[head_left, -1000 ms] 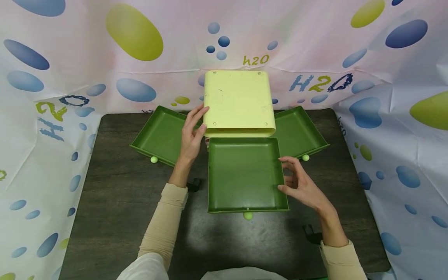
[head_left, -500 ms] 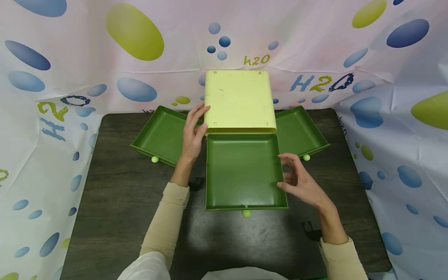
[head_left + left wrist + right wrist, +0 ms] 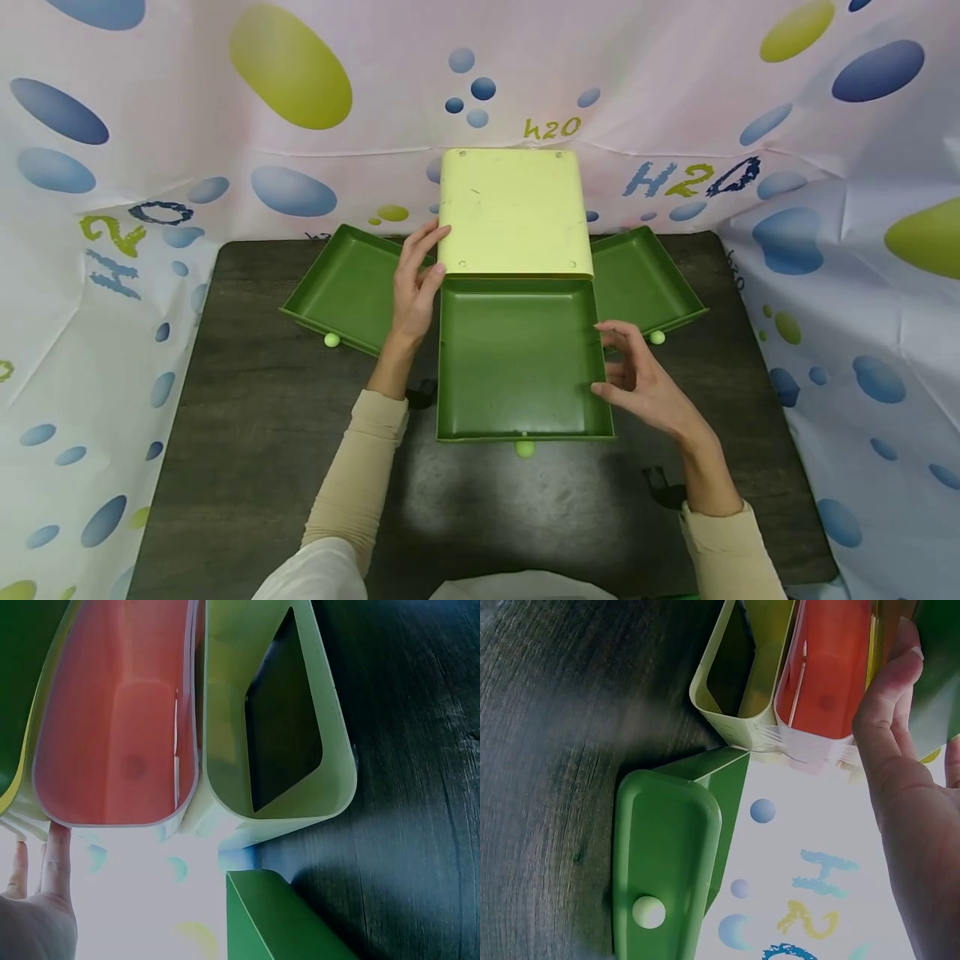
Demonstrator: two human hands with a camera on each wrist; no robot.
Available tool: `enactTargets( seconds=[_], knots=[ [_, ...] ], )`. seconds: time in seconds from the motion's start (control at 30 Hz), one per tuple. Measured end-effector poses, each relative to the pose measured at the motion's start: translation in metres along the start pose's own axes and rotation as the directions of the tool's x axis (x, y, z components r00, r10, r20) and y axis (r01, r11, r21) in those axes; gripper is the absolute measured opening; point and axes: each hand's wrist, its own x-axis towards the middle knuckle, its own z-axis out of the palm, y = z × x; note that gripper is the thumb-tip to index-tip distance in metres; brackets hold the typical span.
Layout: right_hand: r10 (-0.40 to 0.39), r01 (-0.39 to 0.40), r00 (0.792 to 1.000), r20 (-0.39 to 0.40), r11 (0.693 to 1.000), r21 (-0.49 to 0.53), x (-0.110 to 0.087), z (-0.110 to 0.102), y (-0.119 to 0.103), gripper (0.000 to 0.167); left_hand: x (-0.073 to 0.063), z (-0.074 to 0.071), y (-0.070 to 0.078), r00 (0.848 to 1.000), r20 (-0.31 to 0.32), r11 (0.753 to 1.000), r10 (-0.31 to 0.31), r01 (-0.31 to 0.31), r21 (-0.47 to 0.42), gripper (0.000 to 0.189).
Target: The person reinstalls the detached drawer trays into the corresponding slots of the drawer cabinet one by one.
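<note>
A pale yellow organizer case (image 3: 517,212) stands at the back, the top level of a stack. A square green drawer (image 3: 522,358) lies in front of it, its back edge inside the case's opening. My right hand (image 3: 643,385) holds the drawer by its right wall, thumb near the rim and fingers curved at the side. In the right wrist view those fingers (image 3: 889,712) partly hide the drawer. Against the case's left side rests my left hand (image 3: 414,292), fingers extended. Both wrist views show a red-pink case (image 3: 124,750) and a pale green case (image 3: 225,761) below, without drawers.
Two more green drawers lie on the dark table (image 3: 255,433), one at the left (image 3: 341,287) and one at the right (image 3: 637,283) of the stack. Each has a round light green knob. A patterned sheet (image 3: 390,67) hangs behind and along the sides.
The middle drawer has moved back, from the mouth of the yellow case to slightly inside it. My right hand has travelled with it. The left hand stays on the case's side.
</note>
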Motion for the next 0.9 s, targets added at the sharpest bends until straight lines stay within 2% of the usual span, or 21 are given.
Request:
enactTargets(
  seconds=[0.4, 0.63, 0.9],
  knots=[
    [0.024, -0.024, 1.0, -0.013, 1.0, -0.015, 0.006, 0.001, -0.004, 0.072, -0.001, -0.001, -0.001, 1.0, -0.008, 1.0, 0.004, -0.004, -0.01, 0.045],
    [0.035, -0.037, 0.999, -0.04, 0.997, -0.063, 0.008, 0.001, -0.003, 0.07, 0.0, -0.001, -0.002, 1.0, -0.01, 1.0, 0.011, -0.011, -0.026, 0.044],
    [0.048, -0.051, 0.997, -0.056, 0.997, -0.056, 0.011, 0.002, -0.003, 0.069, -0.001, -0.001, -0.002, 1.0, 0.009, 1.0, 0.017, -0.017, -0.018, 0.044]
  ],
)
